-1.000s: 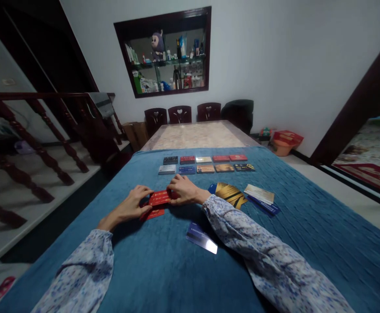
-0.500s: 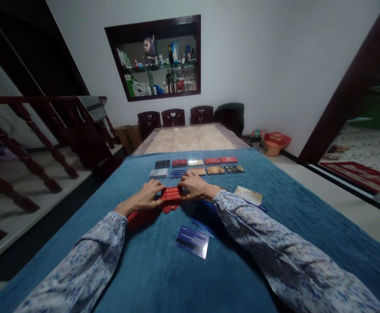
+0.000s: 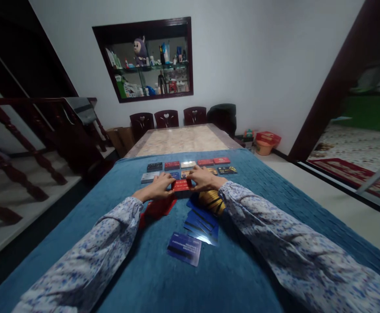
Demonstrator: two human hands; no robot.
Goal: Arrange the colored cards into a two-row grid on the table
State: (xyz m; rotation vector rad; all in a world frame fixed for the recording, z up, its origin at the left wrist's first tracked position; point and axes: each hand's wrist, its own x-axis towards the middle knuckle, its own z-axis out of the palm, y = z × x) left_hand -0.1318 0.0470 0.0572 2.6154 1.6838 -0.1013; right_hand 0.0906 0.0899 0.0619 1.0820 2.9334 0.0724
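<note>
Both hands pinch one red card (image 3: 181, 185) just above the blue cloth (image 3: 274, 208). My left hand (image 3: 157, 188) grips its left end and my right hand (image 3: 203, 178) grips its right end. Just beyond the card lie two rows of cards (image 3: 190, 168), partly hidden behind my fingers. More red cards (image 3: 159, 207) lie under my left wrist. Blue cards (image 3: 203, 224) fan out near the middle, with gold cards (image 3: 212, 201) beside my right forearm. A single blue card (image 3: 184, 248) lies closest to me.
The cloth covers the near part of a long table whose bare marble top (image 3: 179, 140) extends to dark chairs (image 3: 166, 118) at the wall. A wooden stair railing (image 3: 29, 130) runs along the left. A doorway (image 3: 349, 143) opens on the right.
Both hands have carried the red card forward, up to the two rows. The view has shifted, so the blue fan and gold cards now show beside my right forearm.
</note>
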